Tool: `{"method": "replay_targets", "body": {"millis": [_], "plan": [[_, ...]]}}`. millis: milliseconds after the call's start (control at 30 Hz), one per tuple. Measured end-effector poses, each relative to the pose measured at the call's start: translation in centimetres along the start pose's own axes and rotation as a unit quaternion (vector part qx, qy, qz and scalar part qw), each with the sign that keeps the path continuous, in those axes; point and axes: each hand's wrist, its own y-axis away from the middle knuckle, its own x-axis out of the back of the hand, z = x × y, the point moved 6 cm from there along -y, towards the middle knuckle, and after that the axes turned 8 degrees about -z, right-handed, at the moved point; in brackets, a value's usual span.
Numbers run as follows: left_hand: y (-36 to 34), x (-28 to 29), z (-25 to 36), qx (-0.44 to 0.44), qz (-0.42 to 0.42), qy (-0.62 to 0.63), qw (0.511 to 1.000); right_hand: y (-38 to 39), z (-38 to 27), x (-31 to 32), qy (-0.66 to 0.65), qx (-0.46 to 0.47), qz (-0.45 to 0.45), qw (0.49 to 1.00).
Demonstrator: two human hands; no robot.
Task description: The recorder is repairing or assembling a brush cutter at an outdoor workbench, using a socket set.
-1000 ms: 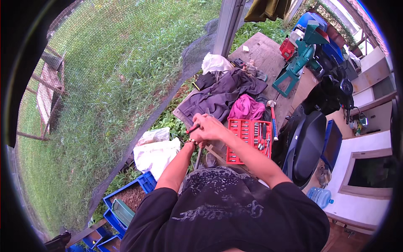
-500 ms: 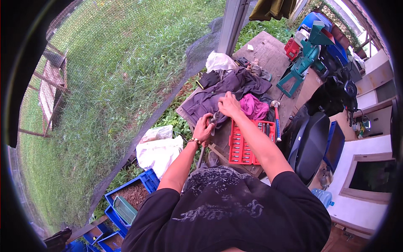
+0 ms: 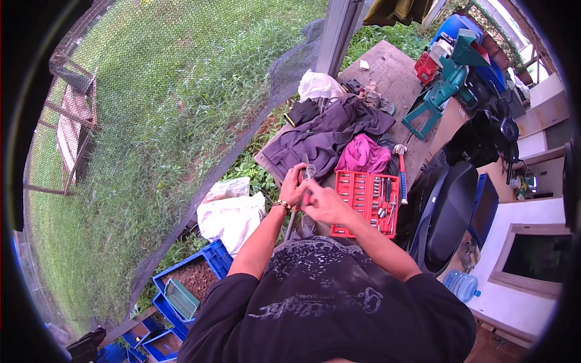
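My left hand (image 3: 292, 189), with a bracelet at the wrist, is closed around a metal tool with a rounded head (image 3: 310, 171); its exact kind is unclear. Right beside it, my right hand (image 3: 327, 206) is closed on a red handle (image 3: 306, 198). Whether handle and metal head are one piece is hidden by my fingers. A grey metal bar (image 3: 290, 225) runs below my left hand. To the right lies an open red socket set case (image 3: 363, 199) with several sockets and bits in it. Dark purple cloth (image 3: 321, 136) is spread just beyond my hands.
On the wooden table (image 3: 387, 66) lie a pink cloth (image 3: 365, 154), a hammer (image 3: 402, 172) with a red and blue handle, and a green machine (image 3: 439, 97). A motorcycle seat (image 3: 448, 209) stands at the right. White sacks (image 3: 230, 218) and blue crates (image 3: 212, 260) are at the left.
My right hand has come back from over the purple cloth toward me, down beside my left hand, uncovering more of the socket case. The left hand has stayed nearly in place.
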Motion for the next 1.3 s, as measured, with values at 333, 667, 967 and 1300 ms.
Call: {"method": "replay_targets", "body": {"millis": [333, 667, 967, 1300], "plan": [[0.2, -0.8, -2.0, -0.007, 0.006, 0.086, 0.996, -15.0, 0.7, 3.0, 0.284, -0.001, 0.128, 0.95], [1.2, 1.3, 0.1, -0.011, 0.033, 0.022, 0.999, -10.9, 13.3, 6.9, 0.286, -0.068, 0.052, 0.955], [0.9, 1.2, 0.3, -0.005, 0.03, 0.011, 0.999, -0.3, 4.5, -1.6, 0.121, -0.013, -0.089, 0.988], [0.5, 0.0, -0.8, 0.013, 0.004, 0.013, 1.0, -14.5, 3.0, 3.9, 0.256, -0.078, -0.014, 0.964]]}}
